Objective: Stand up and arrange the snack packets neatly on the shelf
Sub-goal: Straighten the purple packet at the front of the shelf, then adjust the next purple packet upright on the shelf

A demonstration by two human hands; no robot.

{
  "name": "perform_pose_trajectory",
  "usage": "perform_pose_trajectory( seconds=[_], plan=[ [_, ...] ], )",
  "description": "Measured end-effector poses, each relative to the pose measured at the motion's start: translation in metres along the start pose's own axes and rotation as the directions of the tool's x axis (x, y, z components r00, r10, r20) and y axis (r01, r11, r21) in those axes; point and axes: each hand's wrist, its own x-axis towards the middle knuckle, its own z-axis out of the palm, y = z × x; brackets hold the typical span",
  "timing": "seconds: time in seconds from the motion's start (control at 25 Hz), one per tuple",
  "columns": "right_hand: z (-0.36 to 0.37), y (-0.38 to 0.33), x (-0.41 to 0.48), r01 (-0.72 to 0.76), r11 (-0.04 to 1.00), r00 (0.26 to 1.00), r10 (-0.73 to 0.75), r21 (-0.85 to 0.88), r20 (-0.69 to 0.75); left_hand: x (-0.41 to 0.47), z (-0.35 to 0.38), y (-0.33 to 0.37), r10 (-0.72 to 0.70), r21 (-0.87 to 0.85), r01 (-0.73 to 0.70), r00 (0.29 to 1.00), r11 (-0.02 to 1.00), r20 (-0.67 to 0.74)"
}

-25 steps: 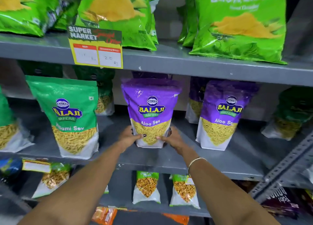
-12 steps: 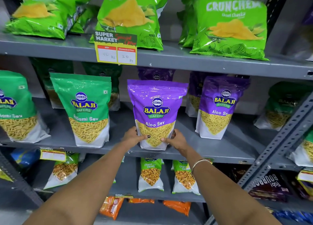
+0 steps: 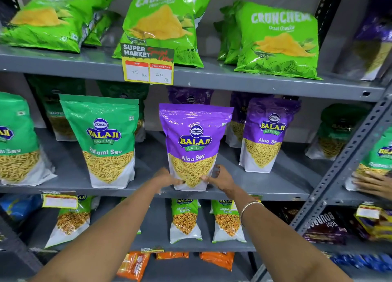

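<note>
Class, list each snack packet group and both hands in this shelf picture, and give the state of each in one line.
Purple Aloo Sev packet: upright at the middle shelf's front edge, gripped at its base.
Left hand: closed on that packet's lower left.
Right hand: closed on its lower right.
Second Aloo Sev packet: upright, untouched.
Green Ratlami Sev packet: upright, untouched.
Crunchem bags: leaning back on the top shelf.

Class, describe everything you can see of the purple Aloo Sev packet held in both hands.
The Aloo Sev packet is a glossy purple plastic stand-up pouch with a Balaji Wafers logo, a clear window showing thin yellow sev, and a white base. It stands upright near the front edge of the grey middle shelf. The left hand and right hand grip its lower corners.
</note>
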Motion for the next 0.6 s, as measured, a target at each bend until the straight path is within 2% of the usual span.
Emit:
perform_pose_trajectory(
  seconds=[0.08, 0.16, 0.24, 0.32, 0.44, 0.52, 0.6],
  plan=[
    [-0.01, 0.001, -0.002, 0.006, 0.998, 0.998, -0.01, -0.06, -0.058, -0.011, 0.002, 0.003, -0.17, 0.168, 0.139, 0.968, 0.976, 0.183],
    [-0.032, 0.004, 0.001, 0.015, 0.991, 0.988, -0.035, -0.129, -0.151, -0.018, 0.013, 0.017, -0.244, 0.318, 0.129, 0.903, 0.939, 0.353],
    [-0.065, 0.008, 0.006, -0.004, 0.986, 0.965, -0.04, -0.164, -0.259, -0.018, 0.035, 0.041, -0.153, 0.326, -0.004, 0.877, 0.945, 0.456],
    [-0.104, 0.014, 0.013, -0.031, 0.99, 0.927, -0.022, -0.134, -0.376, -0.019, 0.066, 0.07, -0.009, 0.223, -0.112, 0.877, 0.968, 0.481],
    [-0.166, 0.034, 0.037, -0.046, 0.997, 0.888, 0.014, -0.058, -0.459, 0.007, 0.115, 0.113, 0.181, -0.058, -0.171, 0.938, 0.984, 0.295],
    [-0.199, 0.049, 0.065, -0.055, 0.998, 0.931, 0.048, -0.011, -0.362, 0.036, 0.142, 0.141, 0.23, -0.186, -0.205, 0.965, 0.961, 0.126],
    [-0.225, 0.063, 0.093, -0.033, 0.988, 0.979, 0.062, 0.151, -0.192, 0.062, 0.164, 0.169, 0.248, -0.295, -0.234, 0.969, 0.926, 0.008]
  ],
)
